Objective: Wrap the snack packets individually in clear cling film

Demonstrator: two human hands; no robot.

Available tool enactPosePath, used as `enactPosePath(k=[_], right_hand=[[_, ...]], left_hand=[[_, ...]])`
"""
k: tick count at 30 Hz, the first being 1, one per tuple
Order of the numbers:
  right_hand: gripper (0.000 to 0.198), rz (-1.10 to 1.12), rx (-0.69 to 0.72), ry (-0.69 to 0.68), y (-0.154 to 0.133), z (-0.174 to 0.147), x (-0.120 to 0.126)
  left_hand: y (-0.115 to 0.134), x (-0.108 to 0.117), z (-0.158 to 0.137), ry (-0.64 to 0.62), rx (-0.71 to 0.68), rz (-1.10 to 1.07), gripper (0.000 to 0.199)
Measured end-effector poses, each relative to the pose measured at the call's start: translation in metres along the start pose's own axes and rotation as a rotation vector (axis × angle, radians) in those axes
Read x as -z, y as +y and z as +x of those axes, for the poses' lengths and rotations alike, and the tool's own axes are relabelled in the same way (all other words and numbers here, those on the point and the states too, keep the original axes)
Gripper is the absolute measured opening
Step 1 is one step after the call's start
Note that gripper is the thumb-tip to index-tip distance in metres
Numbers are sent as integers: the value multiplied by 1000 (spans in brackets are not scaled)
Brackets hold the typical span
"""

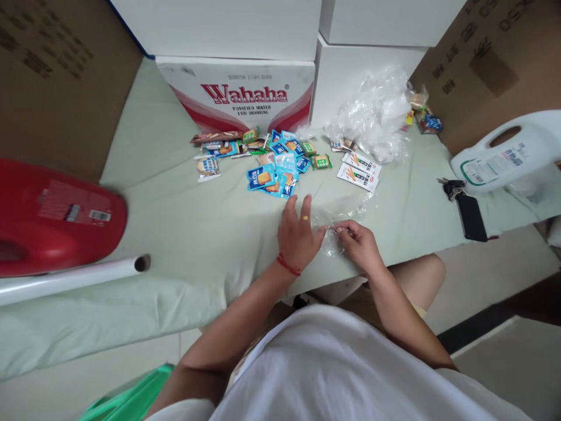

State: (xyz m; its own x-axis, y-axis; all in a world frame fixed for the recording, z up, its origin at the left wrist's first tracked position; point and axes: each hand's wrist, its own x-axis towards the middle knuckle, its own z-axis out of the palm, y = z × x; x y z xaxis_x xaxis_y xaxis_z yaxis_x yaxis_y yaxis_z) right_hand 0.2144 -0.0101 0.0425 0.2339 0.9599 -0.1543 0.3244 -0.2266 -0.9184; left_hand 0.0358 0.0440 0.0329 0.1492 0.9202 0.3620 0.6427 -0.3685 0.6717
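Observation:
A clear plastic bag (333,244) lies on the pale green cloth between my hands. My right hand (362,245) pinches the bag's edge between thumb and fingertips. On the other side my left hand (298,237) has its fingers spread over the cloth, and its thumb tip reaches the bag. Just beyond my left fingers is a loose group of small blue snack packets (276,178). Two white snack sachets (358,172) lie past the bag, with a small green-wrapped snack (321,162) to their left.
A heap of clear plastic bags (372,114) rests by the white boxes. Behind the snacks stands a Wahaha carton (245,93). On the left are a red jug (65,219) and a white roll (79,279). A white jug (504,155), keys (451,188) and a black phone (471,216) are right.

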Motion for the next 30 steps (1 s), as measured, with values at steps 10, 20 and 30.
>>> enactPosePath(k=[10, 20, 30], right_hand=[[27, 102, 36, 44, -9, 13, 1], [35, -108, -13, 140, 27, 10, 22], [31, -403, 352, 217, -14, 43, -14]], left_hand=[[-37, 7, 41, -188, 223, -307, 48], [-58, 26, 13, 139, 471, -286, 52], [-31, 32, -15, 32, 494, -306, 40]])
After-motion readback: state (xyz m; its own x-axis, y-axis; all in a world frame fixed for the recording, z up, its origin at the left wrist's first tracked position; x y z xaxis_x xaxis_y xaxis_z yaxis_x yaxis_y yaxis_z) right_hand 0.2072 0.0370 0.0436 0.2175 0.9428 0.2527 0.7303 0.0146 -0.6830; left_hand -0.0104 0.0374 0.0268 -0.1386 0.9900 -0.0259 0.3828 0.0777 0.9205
